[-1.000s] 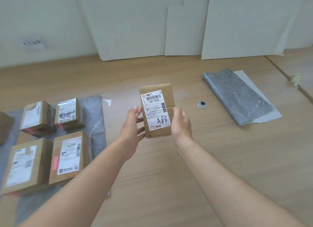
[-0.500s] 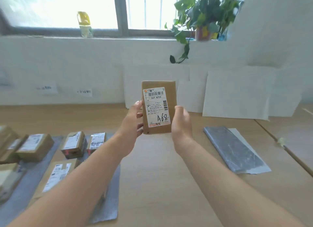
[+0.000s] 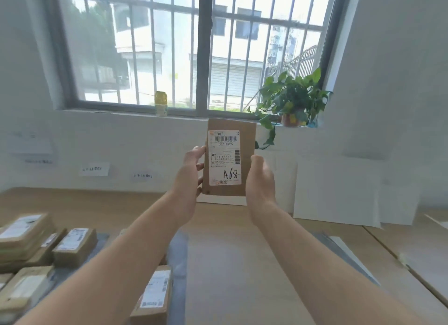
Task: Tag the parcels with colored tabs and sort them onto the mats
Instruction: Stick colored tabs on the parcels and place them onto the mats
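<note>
I hold the small brown cardboard parcel with a white label [image 3: 231, 155] upright in the air, its long axis vertical. My left hand [image 3: 188, 177] grips its left edge and my right hand [image 3: 261, 179] grips its right edge. The grey mat [image 3: 179, 248] with other brown parcels [image 3: 75, 246] lies below and left of this parcel, so I judge the left hand is nearer to it.

Both forearms [image 3: 135, 247] stretch forward and up, wrists close together. The left hand [image 3: 190, 177] grips the left edge of a small cardboard parcel [image 3: 247, 140], fingers curled behind it; the right hand [image 3: 261, 179] clasps the right edge, holding it upright
</note>
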Available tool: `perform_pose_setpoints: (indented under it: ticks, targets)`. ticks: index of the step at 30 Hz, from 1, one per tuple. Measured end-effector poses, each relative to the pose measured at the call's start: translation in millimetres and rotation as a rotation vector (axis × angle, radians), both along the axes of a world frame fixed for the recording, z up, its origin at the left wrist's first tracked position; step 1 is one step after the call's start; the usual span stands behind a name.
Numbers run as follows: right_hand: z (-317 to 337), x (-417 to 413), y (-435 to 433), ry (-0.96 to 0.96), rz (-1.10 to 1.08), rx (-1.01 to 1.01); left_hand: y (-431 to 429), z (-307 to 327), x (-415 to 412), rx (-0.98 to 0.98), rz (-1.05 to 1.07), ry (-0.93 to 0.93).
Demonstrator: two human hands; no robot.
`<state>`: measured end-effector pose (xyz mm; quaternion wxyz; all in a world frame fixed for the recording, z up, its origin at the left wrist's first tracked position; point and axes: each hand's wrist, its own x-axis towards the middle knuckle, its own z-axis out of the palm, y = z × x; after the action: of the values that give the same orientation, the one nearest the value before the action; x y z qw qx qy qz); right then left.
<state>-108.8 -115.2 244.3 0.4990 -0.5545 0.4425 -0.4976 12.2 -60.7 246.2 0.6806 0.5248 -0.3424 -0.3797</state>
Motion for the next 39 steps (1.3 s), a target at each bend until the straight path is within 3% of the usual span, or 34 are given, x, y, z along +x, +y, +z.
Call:
perform_pose_setpoints:
  ticks: [15, 39]
  targets:
    - [31, 83, 128, -0.058, -0.072, -0.034, 122, 32, 100, -0.048, -0.111, -0.051]
    - [6, 203, 337, -0.01, 0.272, -0.027, 367, 11, 197, 0.027, 0.213, -0.059]
